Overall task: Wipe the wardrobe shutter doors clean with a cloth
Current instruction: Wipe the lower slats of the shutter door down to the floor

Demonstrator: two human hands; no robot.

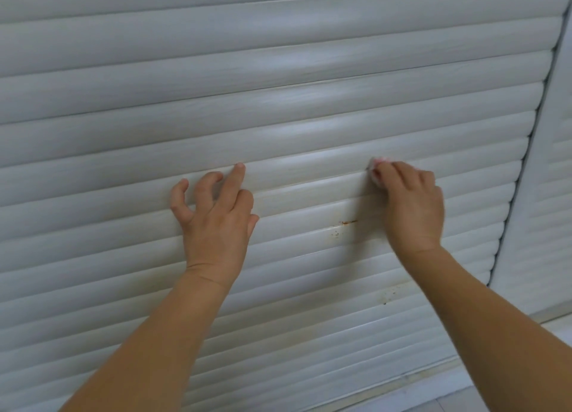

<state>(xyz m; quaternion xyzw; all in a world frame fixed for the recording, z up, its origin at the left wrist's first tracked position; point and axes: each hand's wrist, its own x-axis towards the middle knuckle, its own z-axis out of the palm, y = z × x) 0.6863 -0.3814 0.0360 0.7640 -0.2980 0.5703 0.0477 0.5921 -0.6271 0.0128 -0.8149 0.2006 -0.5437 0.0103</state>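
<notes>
The right hand (411,201) presses a small cloth (376,171) against the shutter door (278,71), fingers curled over it. The rusty stain (348,222) lies just below-left of it, along the horizontal slats. The left hand (216,207) braces loosely, holding nothing.

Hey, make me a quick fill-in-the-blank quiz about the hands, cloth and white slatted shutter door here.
1. The small pink-and-white cloth is held by the ____ hand.
2. The left hand rests on the white slatted shutter door holding ____.
3. The orange-brown stain lies ____ the two hands.

Missing words: right; nothing; between
</notes>
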